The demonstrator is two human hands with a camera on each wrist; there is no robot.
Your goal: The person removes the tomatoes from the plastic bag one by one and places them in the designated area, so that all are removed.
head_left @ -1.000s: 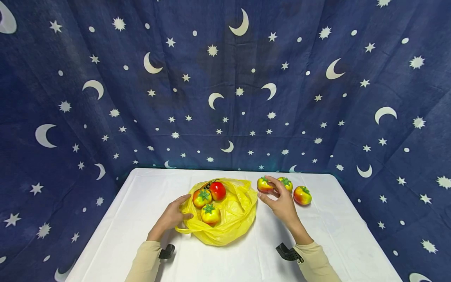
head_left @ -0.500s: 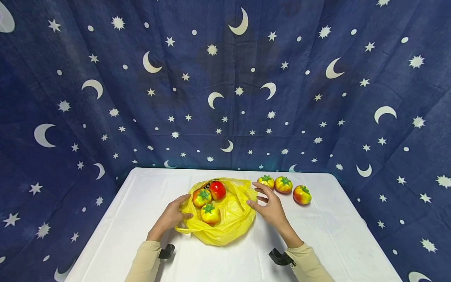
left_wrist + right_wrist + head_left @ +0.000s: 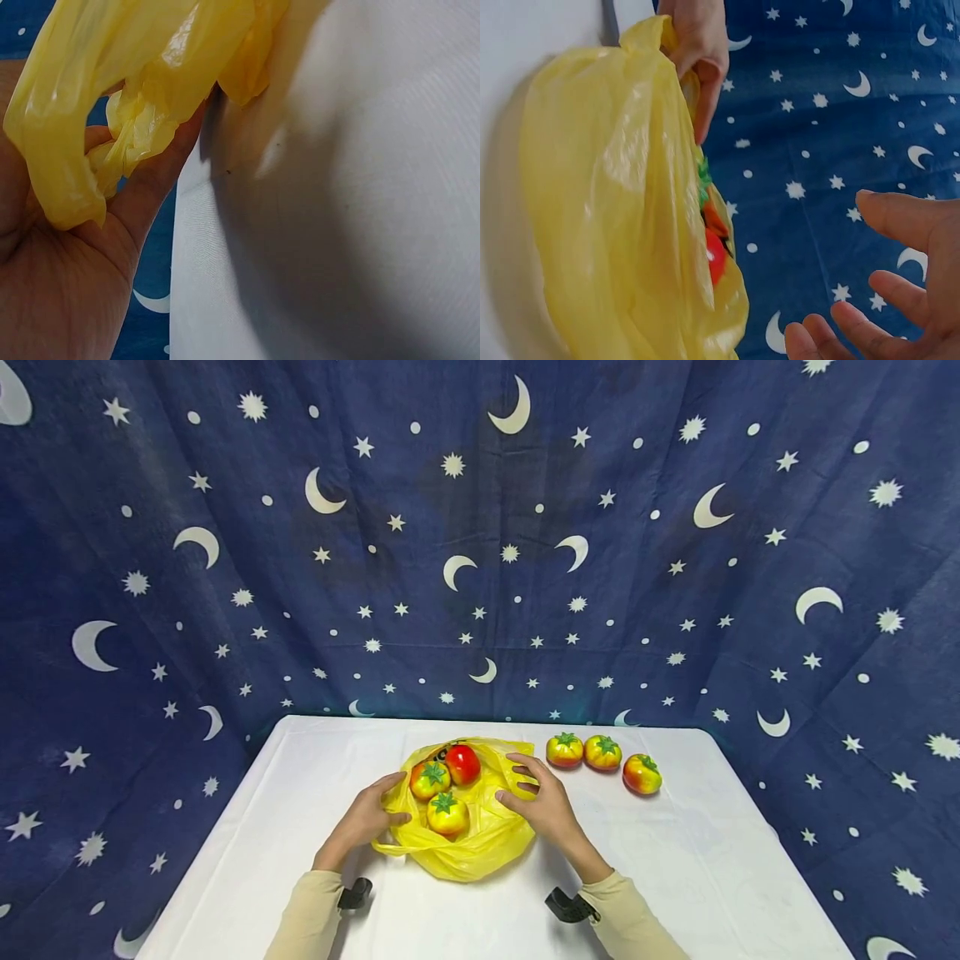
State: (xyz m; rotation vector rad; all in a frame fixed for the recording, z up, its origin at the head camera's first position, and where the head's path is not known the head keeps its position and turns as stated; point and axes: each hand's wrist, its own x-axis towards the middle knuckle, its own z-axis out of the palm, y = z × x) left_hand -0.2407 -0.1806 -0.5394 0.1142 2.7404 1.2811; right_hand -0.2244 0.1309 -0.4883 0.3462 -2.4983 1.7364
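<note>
A yellow plastic bag (image 3: 472,860) lies with its mouth spread wide. Inside it are a glossy red round fruit (image 3: 462,764) and two tomato-like, yellow-and-red fruits with leafy green tops, one behind (image 3: 430,781) and one in front (image 3: 448,815). My left hand (image 3: 365,817) holds the bag's left rim; in the left wrist view, yellow film (image 3: 67,150) loops between thumb and fingers. Over the right side of the bag hovers my right hand (image 3: 546,806), its fingers spread with nothing between them. The right wrist view shows that hand (image 3: 900,292) apart from the bag's wall (image 3: 615,187).
Three more yellow-and-red fruits with green tops sit at the back right of the white-covered table (image 3: 712,860): one on the left (image 3: 564,750), one in the middle (image 3: 602,753) and one on the right (image 3: 642,774). A dark blue star-and-moon curtain (image 3: 420,610) hangs behind.
My right hand has moved left from beside the loose fruits to above the bag's right side. My left hand, the bag and the fruits have kept their places.
</note>
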